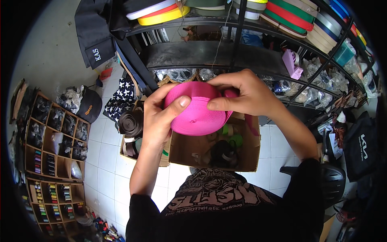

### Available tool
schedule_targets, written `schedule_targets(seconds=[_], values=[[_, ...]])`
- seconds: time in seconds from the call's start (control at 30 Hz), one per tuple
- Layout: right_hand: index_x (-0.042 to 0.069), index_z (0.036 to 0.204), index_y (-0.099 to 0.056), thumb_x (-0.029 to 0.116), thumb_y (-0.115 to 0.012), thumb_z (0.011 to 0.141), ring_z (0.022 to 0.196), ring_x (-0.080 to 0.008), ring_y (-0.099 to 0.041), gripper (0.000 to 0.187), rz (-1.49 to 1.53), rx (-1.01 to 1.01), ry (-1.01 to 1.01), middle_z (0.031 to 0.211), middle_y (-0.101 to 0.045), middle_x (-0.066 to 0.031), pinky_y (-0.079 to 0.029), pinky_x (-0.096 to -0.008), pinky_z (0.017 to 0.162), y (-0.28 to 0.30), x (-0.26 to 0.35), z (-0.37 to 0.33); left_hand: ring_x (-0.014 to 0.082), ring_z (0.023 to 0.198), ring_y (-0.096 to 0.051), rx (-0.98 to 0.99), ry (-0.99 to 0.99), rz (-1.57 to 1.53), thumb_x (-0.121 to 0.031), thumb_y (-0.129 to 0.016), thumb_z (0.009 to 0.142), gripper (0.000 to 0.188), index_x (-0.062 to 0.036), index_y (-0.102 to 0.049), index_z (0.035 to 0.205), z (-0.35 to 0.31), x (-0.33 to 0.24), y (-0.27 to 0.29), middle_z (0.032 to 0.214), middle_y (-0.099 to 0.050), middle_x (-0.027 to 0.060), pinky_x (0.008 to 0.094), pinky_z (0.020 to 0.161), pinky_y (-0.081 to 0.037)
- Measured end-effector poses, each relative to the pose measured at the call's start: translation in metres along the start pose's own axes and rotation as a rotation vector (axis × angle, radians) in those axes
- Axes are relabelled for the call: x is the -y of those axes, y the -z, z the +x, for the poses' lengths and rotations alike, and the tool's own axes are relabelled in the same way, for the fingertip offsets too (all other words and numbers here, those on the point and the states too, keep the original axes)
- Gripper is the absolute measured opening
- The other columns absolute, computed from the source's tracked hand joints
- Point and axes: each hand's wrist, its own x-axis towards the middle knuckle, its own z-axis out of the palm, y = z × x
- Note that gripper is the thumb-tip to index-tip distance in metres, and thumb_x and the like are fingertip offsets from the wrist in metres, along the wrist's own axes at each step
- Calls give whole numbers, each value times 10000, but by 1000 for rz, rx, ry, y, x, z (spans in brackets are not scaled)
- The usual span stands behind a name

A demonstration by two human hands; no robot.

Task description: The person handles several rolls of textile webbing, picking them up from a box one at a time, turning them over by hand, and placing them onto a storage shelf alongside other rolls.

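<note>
Between both hands, above an open cardboard box, I hold a large roll of pink webbing [197, 117], its spiral-wound flat side tilted toward me. My left hand [161, 111] wraps its left side, thumb pressed on the top edge. My right hand [238, 97] grips the right side, with its thumb also on the edge. A loose end of pink strap [252, 125] hangs down at the right of the roll. The fingers behind the roll are mostly hidden. Below, the cardboard box [246, 157] holds black and green strap pieces.
Ahead stands a black metal shelf [181, 54] with colourful webbing rolls [282, 20] on top and plastic-bagged goods lower down. A dark brown roll [131, 123] lies left of the box. At left is a wooden rack [56, 161] of thread spools; at right, a black chair [332, 181].
</note>
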Motion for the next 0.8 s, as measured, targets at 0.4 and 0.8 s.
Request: schedule_targets(seconds=[0.4, 0.8], values=[[22, 1058, -660, 373, -805, 674, 671, -192, -665, 540, -240, 81, 114, 762, -688, -117, -491, -274, 639, 38, 5, 8, 146, 754, -638, -107, -113, 62, -240, -737, 759, 378, 25, -629, 1006, 19, -6, 40, 869, -661, 92, 265, 719, -518], [262, 1161, -654, 213, -698, 791, 519, -216, -525, 376, -412, 245, 96, 617, -530, -74, -406, -336, 504, 45, 7, -12, 179, 803, -645, -347, -405, -101, -297, -694, 821, 474, 75, -596, 1097, 16, -23, 82, 948, -656, 136, 290, 739, -531]])
